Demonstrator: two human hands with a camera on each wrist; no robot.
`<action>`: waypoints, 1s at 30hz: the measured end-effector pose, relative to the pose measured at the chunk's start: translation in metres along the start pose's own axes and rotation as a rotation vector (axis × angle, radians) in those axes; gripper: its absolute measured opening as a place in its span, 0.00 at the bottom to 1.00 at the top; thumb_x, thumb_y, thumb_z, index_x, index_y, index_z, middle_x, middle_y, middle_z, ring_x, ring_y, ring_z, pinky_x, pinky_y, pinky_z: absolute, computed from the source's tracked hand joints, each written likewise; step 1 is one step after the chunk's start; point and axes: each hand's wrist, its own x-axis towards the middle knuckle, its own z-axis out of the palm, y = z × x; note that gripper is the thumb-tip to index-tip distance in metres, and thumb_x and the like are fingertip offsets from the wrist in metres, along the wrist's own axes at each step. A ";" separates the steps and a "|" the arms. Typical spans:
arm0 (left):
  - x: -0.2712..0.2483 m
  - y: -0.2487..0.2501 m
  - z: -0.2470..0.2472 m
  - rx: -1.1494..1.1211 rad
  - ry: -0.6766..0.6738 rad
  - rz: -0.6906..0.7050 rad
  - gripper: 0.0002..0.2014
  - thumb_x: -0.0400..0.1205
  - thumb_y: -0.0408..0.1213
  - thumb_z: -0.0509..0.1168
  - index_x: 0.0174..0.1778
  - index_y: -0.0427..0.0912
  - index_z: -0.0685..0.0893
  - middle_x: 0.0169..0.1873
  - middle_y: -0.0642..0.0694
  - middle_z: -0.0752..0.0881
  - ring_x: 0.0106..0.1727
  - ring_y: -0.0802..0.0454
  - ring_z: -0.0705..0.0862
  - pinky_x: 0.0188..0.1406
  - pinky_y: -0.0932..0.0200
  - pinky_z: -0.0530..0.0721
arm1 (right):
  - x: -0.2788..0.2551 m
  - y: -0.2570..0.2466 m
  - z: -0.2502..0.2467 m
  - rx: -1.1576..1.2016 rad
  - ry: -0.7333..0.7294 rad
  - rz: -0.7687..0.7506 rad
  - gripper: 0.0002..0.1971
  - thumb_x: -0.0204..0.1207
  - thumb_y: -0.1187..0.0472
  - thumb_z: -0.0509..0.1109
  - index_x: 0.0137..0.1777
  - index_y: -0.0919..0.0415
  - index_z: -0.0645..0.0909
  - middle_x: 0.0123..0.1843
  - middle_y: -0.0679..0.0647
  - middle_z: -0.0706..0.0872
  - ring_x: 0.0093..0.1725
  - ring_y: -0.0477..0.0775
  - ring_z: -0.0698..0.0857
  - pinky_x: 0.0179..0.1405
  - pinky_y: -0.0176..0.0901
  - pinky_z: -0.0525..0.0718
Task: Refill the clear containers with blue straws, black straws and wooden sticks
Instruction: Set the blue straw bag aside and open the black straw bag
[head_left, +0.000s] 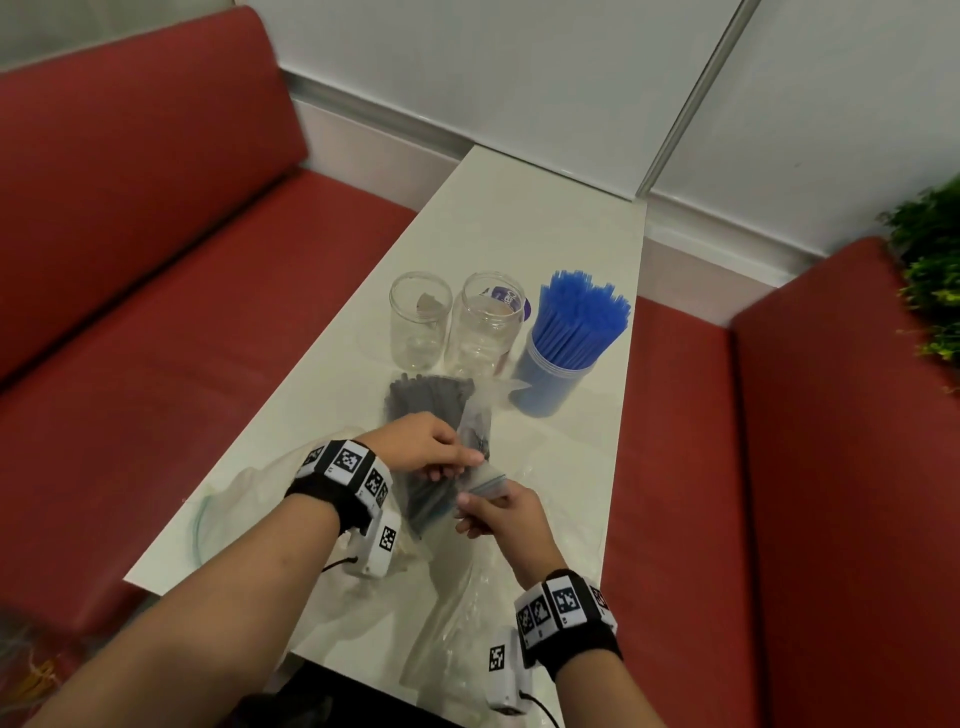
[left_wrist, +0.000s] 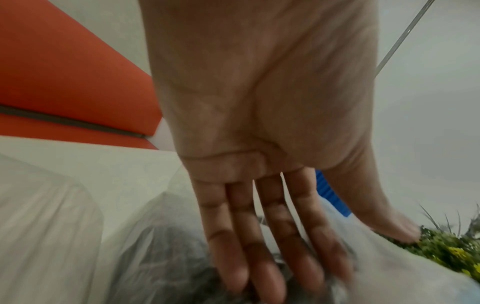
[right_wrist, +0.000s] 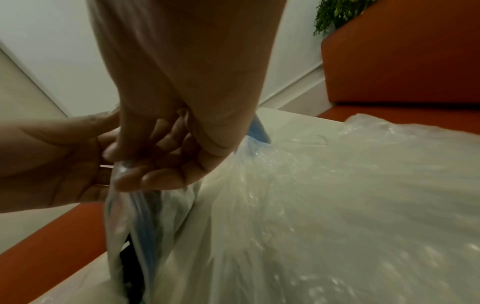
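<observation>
On the white table (head_left: 524, 218) stand two empty clear jars (head_left: 420, 325) (head_left: 485, 327) and a third container packed with blue straws (head_left: 569, 332). In front of them lies a clear zip bag (head_left: 480, 480) of black straws (head_left: 434, 405). My right hand (head_left: 485, 506) pinches the bag's zip edge, thumb pressed on the plastic (right_wrist: 135, 216) in the right wrist view. My left hand (head_left: 447, 460) is at the bag's mouth. Its fingers (left_wrist: 259, 257) are straight and lie on the black straws (left_wrist: 166, 257), thumb spread apart. No wooden sticks show.
Crumpled clear plastic bags lie at the table's near left (head_left: 244, 499) and near edge (head_left: 467, 623), with more plastic (right_wrist: 337, 205) beside my right hand. Red bench seats (head_left: 182, 312) (head_left: 727, 467) flank the narrow table. A green plant (head_left: 930, 270) stands at the right.
</observation>
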 end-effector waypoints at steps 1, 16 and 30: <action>-0.002 0.003 -0.005 0.003 -0.036 0.004 0.28 0.67 0.68 0.74 0.37 0.42 0.90 0.32 0.45 0.89 0.34 0.53 0.86 0.37 0.62 0.84 | 0.000 -0.005 0.003 -0.002 -0.040 -0.012 0.03 0.77 0.69 0.78 0.46 0.69 0.87 0.37 0.65 0.91 0.31 0.56 0.87 0.33 0.42 0.84; -0.047 0.075 -0.055 -0.279 -0.150 0.065 0.17 0.74 0.47 0.77 0.51 0.39 0.87 0.43 0.36 0.91 0.43 0.42 0.90 0.46 0.52 0.89 | 0.019 -0.122 0.030 0.179 -0.039 -0.191 0.15 0.83 0.53 0.73 0.40 0.62 0.79 0.30 0.58 0.84 0.28 0.54 0.82 0.30 0.42 0.81; -0.034 0.105 -0.086 -0.288 0.150 0.158 0.08 0.82 0.27 0.68 0.37 0.32 0.87 0.26 0.37 0.86 0.26 0.48 0.87 0.29 0.60 0.87 | 0.009 -0.150 0.050 -0.146 0.012 -0.223 0.17 0.77 0.65 0.80 0.61 0.60 0.78 0.40 0.56 0.86 0.34 0.48 0.87 0.37 0.43 0.88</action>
